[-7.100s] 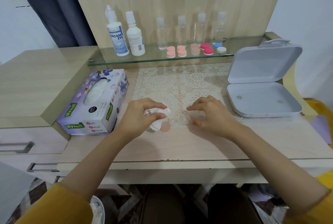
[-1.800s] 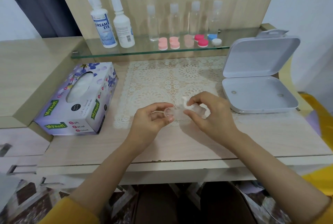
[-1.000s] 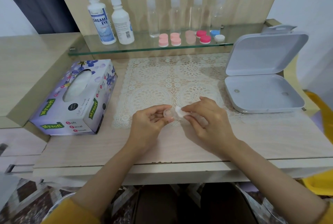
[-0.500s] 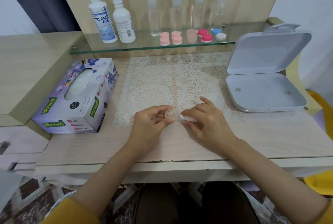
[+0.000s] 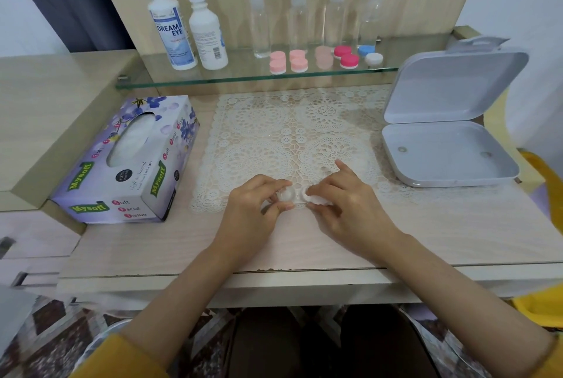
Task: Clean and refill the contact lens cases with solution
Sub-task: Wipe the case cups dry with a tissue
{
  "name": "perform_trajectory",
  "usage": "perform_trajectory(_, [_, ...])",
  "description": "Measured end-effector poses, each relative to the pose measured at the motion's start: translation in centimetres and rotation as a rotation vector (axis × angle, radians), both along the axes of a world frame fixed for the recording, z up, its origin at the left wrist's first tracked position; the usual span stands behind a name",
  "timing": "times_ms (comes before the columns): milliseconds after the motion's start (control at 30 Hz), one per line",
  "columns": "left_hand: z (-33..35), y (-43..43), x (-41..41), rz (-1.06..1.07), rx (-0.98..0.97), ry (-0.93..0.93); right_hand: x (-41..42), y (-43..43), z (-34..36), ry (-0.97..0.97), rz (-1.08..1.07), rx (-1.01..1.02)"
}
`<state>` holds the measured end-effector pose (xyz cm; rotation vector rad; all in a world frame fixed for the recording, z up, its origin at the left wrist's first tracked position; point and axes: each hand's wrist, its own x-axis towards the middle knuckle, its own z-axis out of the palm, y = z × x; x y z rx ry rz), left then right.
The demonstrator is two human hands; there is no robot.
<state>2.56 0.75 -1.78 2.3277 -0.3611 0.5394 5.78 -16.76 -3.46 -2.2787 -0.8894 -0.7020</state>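
The left hand's (image 5: 248,210) fingers (image 5: 268,184) are curled nearly closed, pinching the left well of a clear contact lens case (image 5: 288,195). The right hand's (image 5: 347,205) fingers pinch a small wad of white tissue (image 5: 318,200) against the case's right well, with the forefinger straight. The case is at the lace mat's (image 5: 274,134) near edge, midway along the bench (image 5: 441,225) front. A tissue box (image 5: 128,164) lies toward the left edge.
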Motion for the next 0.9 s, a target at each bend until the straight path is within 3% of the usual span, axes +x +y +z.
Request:
perform_trajectory(500, [-0.1,-0.1,0.0,-0.023,-0.008,-0.034,0.1,0.0,0.4,-0.036,-0.011,0.007])
perform_trajectory(700, [-0.2,0.1,0.1,0.002,-0.007,-0.027,-0.7,-0.2,1.2,0.047,-0.002,0.125])
perform_trajectory(900, [-0.3,0.0,0.1,-0.015,0.009,-0.019,-0.8,-0.1,1.1,0.005,-0.026,0.165])
